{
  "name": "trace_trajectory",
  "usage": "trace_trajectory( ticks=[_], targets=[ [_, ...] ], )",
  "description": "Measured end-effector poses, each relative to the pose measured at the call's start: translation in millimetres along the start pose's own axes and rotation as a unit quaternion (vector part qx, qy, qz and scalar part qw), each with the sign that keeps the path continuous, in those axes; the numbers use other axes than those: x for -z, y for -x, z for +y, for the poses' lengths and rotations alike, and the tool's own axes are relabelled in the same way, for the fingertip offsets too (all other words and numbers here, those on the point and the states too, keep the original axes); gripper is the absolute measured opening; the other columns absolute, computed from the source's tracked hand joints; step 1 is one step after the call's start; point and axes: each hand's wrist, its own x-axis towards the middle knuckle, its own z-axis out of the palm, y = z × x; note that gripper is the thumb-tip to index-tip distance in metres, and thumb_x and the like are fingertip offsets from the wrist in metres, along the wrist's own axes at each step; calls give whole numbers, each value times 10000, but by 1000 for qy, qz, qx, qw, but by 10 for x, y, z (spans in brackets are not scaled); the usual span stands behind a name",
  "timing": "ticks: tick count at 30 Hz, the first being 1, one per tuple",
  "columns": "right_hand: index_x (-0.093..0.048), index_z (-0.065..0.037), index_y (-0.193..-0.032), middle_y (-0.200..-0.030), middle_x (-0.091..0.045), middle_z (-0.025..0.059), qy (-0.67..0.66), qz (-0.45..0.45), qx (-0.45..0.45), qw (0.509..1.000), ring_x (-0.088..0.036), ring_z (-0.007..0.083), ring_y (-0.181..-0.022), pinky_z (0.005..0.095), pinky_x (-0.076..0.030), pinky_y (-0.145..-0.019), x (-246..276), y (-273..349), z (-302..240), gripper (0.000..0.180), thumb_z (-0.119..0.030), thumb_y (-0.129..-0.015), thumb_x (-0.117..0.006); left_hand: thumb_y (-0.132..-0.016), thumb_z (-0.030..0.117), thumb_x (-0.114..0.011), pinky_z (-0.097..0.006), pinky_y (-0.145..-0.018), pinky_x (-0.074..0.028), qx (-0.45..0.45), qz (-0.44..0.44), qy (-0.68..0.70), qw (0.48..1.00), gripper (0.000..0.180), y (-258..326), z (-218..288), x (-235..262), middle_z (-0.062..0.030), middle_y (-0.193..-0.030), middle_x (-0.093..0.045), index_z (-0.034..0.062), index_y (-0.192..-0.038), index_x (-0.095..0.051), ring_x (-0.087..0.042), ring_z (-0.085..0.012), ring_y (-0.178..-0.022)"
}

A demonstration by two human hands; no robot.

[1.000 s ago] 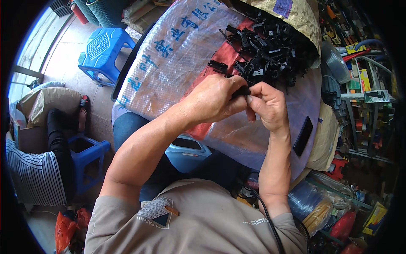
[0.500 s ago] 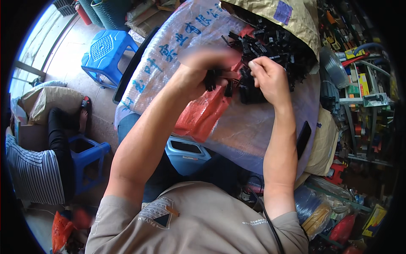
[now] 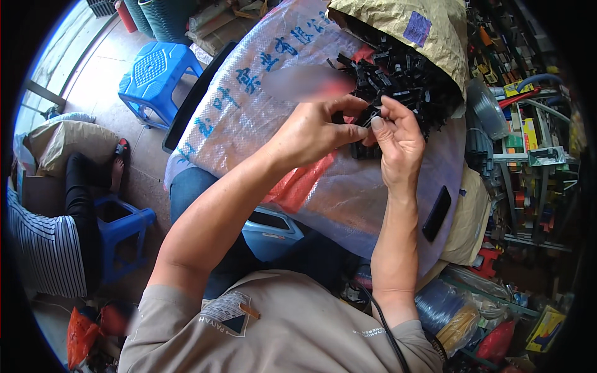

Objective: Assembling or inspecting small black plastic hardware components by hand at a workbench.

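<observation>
In front of me, my left hand (image 3: 320, 129) and my right hand (image 3: 401, 140) meet at the near edge of a heap of small black plastic parts (image 3: 398, 78). The fingers of the left are curled, with its thumb pressed toward the index finger around black parts that are mostly hidden. Between the fingertips of both hands shows a small black plastic part (image 3: 372, 114), its exact kind too small to make out. My right thumb and index finger pinch at it. The heap spills from the mouth of a tan paper sack (image 3: 438, 28).
A white woven sheet (image 3: 230, 105) with blue writing covers the work surface, with red woven plastic (image 3: 301, 183) under my hands. A black phone (image 3: 437, 213) lies at the right. Blue stools (image 3: 158, 78) and a seated person (image 3: 46, 248) are left; crowded shelves (image 3: 528, 155) stand right.
My left hand has come right and nearer, turning so its thumb shows. My right hand has dropped slightly, and the two hands have come together. The phone is now uncovered by my right forearm.
</observation>
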Motion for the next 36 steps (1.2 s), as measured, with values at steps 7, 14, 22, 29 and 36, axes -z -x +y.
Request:
trace_trajectory(
  ticks=[7, 14, 22, 29, 36],
  targets=[
    [-596, 32, -1067, -884, -652, 80, -65, -72, -50, 994, -608, 105, -742, 220, -498, -681, 117, -9, 149, 168, -25, -909, -602, -828, 115, -639, -374, -674, -529, -121, 56, -124, 983, 138, 6, -30, -121, -164, -790, -673, 8, -914, -646, -679, -320, -763],
    [-595, 39, -1077, -898, -645, 95, -65, -98, -23, 993, -597, 125, -713, 244, -500, -672, 83, 6, 167, 178, -27, -914, -563, -798, 96, -626, -374, -645, -521, -152, 98, -128, 975, 81, -2, -117, -129, -142, -740, -663, 15, -808, -631, -672, -318, -719],
    [-600, 35, -1042, -908, -636, 90, -58, -82, -3, 995, -557, 113, -682, 239, -466, -629, 26, 4, 230, 150, -13, -904, -565, -852, 9, -624, -287, -602, -513, -117, 110, -137, 977, 55, 55, -43, -140, -110, -729, -652, -39, -876, -611, -657, -158, -682],
    [-603, 26, -1026, -932, -621, 66, -80, -92, -20, 992, -533, 94, -664, 222, -441, -614, 89, -25, 209, 137, -22, -900, -576, -810, 15, -656, -306, -624, -516, -258, 101, -284, 918, 119, 17, -120, -45, -161, -790, -647, -11, -919, -614, -671, -233, -692],
    [-597, 16, -1112, -963, -625, 33, 0, -156, -86, 984, -584, 79, -837, 197, -468, -756, 171, 133, -21, 261, -24, -864, -669, -881, 111, -597, -239, -571, -452, 75, 97, 143, 982, 247, -27, 7, 100, -78, -826, -654, -45, -1073, -599, -577, -108, -656]
  ],
)
